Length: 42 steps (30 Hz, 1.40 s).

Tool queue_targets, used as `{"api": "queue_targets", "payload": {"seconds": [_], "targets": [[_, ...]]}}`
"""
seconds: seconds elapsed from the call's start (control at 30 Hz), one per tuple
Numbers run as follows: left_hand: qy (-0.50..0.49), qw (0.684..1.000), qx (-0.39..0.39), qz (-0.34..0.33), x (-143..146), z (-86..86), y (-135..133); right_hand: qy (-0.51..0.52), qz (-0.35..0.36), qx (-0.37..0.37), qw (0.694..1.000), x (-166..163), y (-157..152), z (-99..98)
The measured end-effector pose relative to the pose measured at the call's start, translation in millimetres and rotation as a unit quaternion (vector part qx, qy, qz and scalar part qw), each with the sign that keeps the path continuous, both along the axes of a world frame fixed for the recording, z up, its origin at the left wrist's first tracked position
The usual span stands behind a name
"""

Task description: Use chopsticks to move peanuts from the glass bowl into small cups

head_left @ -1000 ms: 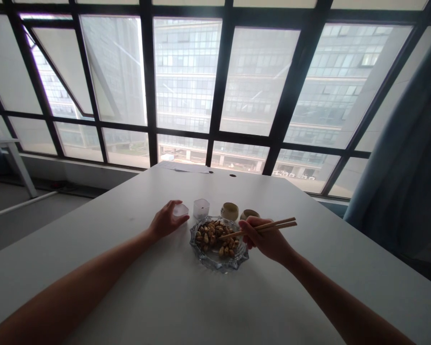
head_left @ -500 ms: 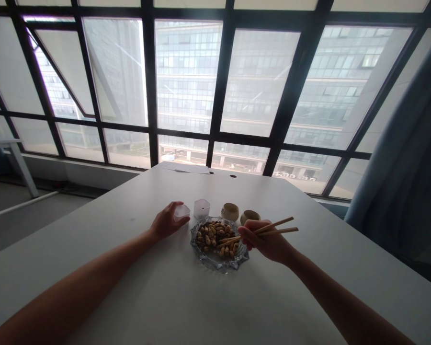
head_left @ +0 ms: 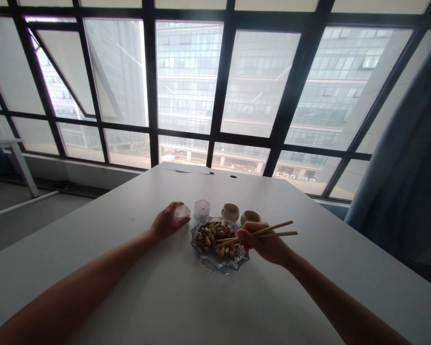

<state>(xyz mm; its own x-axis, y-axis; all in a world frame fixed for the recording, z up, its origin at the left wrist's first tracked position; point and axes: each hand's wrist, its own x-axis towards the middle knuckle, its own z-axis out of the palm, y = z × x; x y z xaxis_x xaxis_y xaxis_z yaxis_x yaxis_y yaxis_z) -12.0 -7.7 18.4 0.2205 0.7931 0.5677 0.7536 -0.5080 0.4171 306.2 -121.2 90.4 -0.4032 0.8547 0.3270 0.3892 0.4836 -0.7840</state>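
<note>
My right hand (head_left: 255, 235) is closed around a pair of wooden chopsticks (head_left: 277, 230). Their tips reach down among brown nuts (head_left: 207, 235), perhaps peanuts or pistachios, heaped in a scalloped clear glass dish (head_left: 215, 264). Whether the tips pinch a nut is too small to tell. To the dish's left, my left hand (head_left: 167, 221) curls thumb and fingers around a small translucent plastic cup (head_left: 182, 211) standing on the table. A second such cup (head_left: 202, 209) with a dark speck in it stands just beside, behind the dish.
Two olive-tan round cups (head_left: 230, 212) stand behind the dish, the right one partly behind my right hand. All this rests on a white table (head_left: 136, 297). White paper (head_left: 187, 168) lies at its far end, near two dark holes. Windows rise beyond, and a blue curtain (head_left: 398, 158) hangs at right.
The chopstick tips have shifted slightly left within the nuts, and their rear ends have dipped a little. My left hand stays on the plastic cup.
</note>
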Motion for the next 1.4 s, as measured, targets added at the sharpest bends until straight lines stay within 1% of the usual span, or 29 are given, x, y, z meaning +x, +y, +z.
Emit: {"api": "queue_targets", "payload": {"seconds": [0.17,0.4,0.63,0.83,1.03,1.23,1.4], "targets": [[0.002,1.0,-0.011,0.001,0.6,2.3,-1.9,-0.006,0.014,0.016,1.0,-2.8,-2.8,-0.6],[0.005,1.0,-0.012,0.001,-0.1,1.5,-0.5,0.012,0.012,-0.015,1.0,-5.0,-3.6,-5.9],[0.007,1.0,-0.004,-0.001,0.0,2.6,-1.6,0.02,-0.023,0.024,0.999,-3.4,-3.5,-3.3],[0.004,1.0,-0.007,-0.001,-0.1,1.0,-1.2,0.023,-0.037,0.019,0.999,-1.1,-3.1,0.5],[0.001,1.0,-0.006,0.004,0.1,-0.7,0.0,0.007,-0.028,0.03,0.999,-2.3,-2.3,-0.3],[0.004,1.0,0.0,0.003,-0.4,-1.3,1.0,0.014,-0.019,0.031,0.999,-3.9,-2.0,-5.2],[0.004,1.0,0.001,0.001,-0.3,-0.2,0.3,0.011,-0.018,0.051,0.998,-4.3,-1.3,-8.7]]}}
